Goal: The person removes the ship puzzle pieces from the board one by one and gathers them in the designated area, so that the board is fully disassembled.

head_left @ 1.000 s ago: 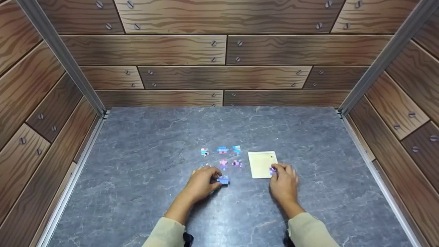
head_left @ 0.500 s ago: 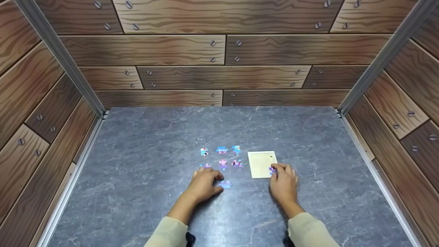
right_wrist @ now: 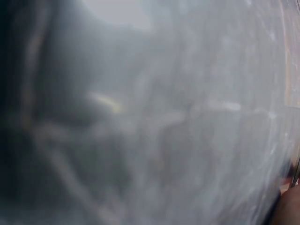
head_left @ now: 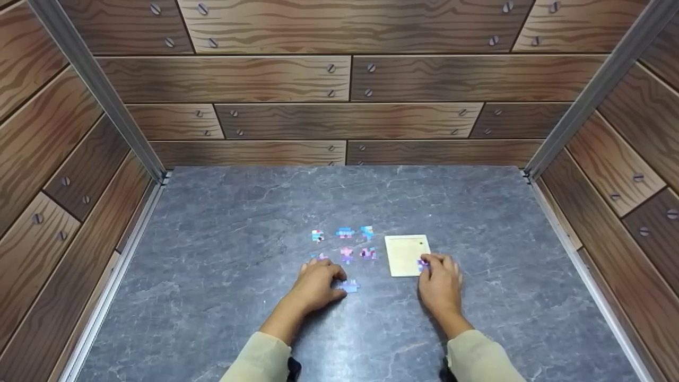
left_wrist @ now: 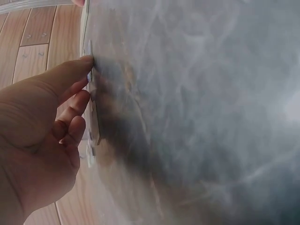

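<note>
A blue-lilac jigsaw piece (head_left: 350,286) lies on the grey table in the head view. My left hand (head_left: 315,286) rests just left of it, thumb and index finger apart at its edge. In the left wrist view that hand (left_wrist: 47,112) has its thumb and loosely bent fingers down at table level. My right hand (head_left: 440,284) pinches a purple jigsaw piece (head_left: 422,265) over the lower right corner of a pale yellow puzzle tray (head_left: 406,254). Only a bit of the right hand (right_wrist: 287,208) shows in the right wrist view's corner.
Several loose pieces lie in rows left of the tray, among them a blue one (head_left: 345,232) and a pink one (head_left: 346,253). One piece (head_left: 321,257) is partly covered by the left hand. Wood-patterned walls (head_left: 339,79) enclose the table (head_left: 238,212) on three sides.
The blue-lilac piece, held in the left fingers a second ago, has come down slightly nearer me and lies flat; those fingers have spread. The right hand stays in place with its piece.
</note>
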`<state>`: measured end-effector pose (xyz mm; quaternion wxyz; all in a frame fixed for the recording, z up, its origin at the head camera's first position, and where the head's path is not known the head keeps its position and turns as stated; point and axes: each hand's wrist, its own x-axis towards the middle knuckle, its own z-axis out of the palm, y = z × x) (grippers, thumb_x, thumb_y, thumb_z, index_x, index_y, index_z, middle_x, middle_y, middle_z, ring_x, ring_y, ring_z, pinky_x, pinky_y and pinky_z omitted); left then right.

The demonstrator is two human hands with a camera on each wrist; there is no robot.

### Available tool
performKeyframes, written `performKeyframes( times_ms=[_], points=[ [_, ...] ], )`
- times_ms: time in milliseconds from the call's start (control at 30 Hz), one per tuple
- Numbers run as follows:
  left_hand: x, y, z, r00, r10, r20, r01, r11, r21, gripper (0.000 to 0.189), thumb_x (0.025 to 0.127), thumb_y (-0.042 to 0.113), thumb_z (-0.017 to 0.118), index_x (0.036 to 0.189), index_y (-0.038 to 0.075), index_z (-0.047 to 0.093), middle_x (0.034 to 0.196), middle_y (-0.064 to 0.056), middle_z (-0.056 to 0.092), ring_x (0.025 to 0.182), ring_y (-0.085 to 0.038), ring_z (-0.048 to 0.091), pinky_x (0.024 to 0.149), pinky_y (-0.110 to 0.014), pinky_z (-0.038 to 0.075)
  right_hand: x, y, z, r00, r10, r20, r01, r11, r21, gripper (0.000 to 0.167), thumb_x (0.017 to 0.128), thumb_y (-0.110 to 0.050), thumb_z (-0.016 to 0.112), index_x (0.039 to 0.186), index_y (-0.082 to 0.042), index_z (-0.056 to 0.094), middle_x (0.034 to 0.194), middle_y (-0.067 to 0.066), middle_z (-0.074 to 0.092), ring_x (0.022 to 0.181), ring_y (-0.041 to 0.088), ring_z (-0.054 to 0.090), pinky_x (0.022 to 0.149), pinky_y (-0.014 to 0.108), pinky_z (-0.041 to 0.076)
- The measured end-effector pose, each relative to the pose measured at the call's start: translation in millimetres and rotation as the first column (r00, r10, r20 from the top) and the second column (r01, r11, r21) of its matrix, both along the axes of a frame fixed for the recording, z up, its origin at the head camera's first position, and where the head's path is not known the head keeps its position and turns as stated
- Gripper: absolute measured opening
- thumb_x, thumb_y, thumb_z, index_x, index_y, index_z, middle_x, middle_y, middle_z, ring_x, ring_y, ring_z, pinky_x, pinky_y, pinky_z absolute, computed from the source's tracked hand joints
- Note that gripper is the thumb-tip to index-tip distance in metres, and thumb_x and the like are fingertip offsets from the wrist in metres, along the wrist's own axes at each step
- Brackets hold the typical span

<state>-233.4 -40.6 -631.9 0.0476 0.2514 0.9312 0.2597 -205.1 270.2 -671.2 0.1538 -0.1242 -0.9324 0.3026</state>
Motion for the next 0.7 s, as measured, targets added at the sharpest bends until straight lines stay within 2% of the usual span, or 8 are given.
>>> performKeyframes(
  times_ms=[67, 167, 300, 467, 567, 700],
  points=[
    [-2.7, 0.5, 4.4, 1.0, -0.004, 0.024, 0.004, 1.0, -0.001, 0.029, 0.089, 0.033, 0.088, 0.112, 0.017, 0.08, 0.109, -0.002, 0.074, 0.103, -0.021, 0.06, 0.093, -0.042, 0.045, 0.6, 1, 0.6, 1.0, 0.004, 0.013, -0.004, 1.0, -0.005, 0.032, 0.102, -0.009, 0.062, 0.132, -0.006, 0.074, 0.137, 0.018, 0.066, 0.129, 0.041, 0.056, 0.115, 0.06, 0.036],
    [-7.9, 3.1, 15.0, 0.998, -0.012, 0.057, 0.011, 1.0, 0.01, 0.03, 0.094, 0.033, 0.085, 0.118, 0.015, 0.078, 0.115, -0.004, 0.074, 0.108, -0.024, 0.065, 0.108, -0.047, 0.048, 1.1, 1, 1.1, 1.0, 0.001, 0.013, -0.001, 1.0, -0.007, 0.033, 0.103, -0.01, 0.062, 0.133, -0.008, 0.073, 0.137, 0.018, 0.065, 0.13, 0.041, 0.056, 0.115, 0.061, 0.036],
    [-16.4, 12.5, 29.9, 0.998, -0.024, 0.06, 0.022, 0.999, 0.028, 0.03, 0.099, 0.03, 0.08, 0.124, 0.015, 0.076, 0.125, -0.005, 0.074, 0.12, -0.026, 0.068, 0.118, -0.049, 0.049, 1.4, 2, 1.4, 1.0, -0.008, 0.009, 0.008, 1.0, -0.024, 0.04, 0.098, -0.015, 0.066, 0.137, -0.007, 0.07, 0.14, 0.02, 0.064, 0.132, 0.042, 0.055, 0.115, 0.061, 0.036],
    [-25.4, 33.7, 42.0, 0.997, -0.054, 0.046, 0.051, 0.997, 0.059, 0.029, 0.101, 0.026, 0.077, 0.128, 0.015, 0.075, 0.131, -0.004, 0.074, 0.131, -0.028, 0.066, 0.119, -0.046, 0.049, 1.4, 2, 2.7, 0.999, 0.007, 0.051, -0.005, 0.999, -0.043, 0.058, 0.095, -0.023, 0.074, 0.148, -0.002, 0.061, 0.148, 0.024, 0.057, 0.141, 0.043, 0.049, 0.119, 0.063, 0.033],
    [-29.8, 49.2, 43.6, 0.996, -0.079, 0.04, 0.075, 0.993, 0.095, 0.027, 0.102, 0.023, 0.075, 0.127, 0.012, 0.075, 0.129, -0.005, 0.075, 0.126, -0.027, 0.069, 0.114, -0.043, 0.053, 1.0, 2, 3.5, 0.997, 0.024, 0.077, -0.021, 0.999, -0.045, 0.067, 0.094, -0.027, 0.077, 0.152, 0.0, 0.056, 0.151, 0.025, 0.054, 0.144, 0.044, 0.047, 0.121, 0.063, 0.03],
    [-33.6, 72.2, 40.5, 0.994, -0.102, 0.041, 0.095, 0.984, 0.149, 0.026, 0.101, 0.017, 0.074, 0.126, 0.01, 0.074, 0.126, -0.007, 0.076, 0.114, -0.026, 0.072, 0.104, -0.036, 0.058, 0.9, 2, 3.4, 0.996, 0.034, 0.078, -0.031, 0.999, -0.036, 0.072, 0.094, -0.029, 0.079, 0.153, 0.003, 0.054, 0.15, 0.027, 0.053, 0.143, 0.046, 0.047, 0.121, 0.064, 0.03]
  ],
)
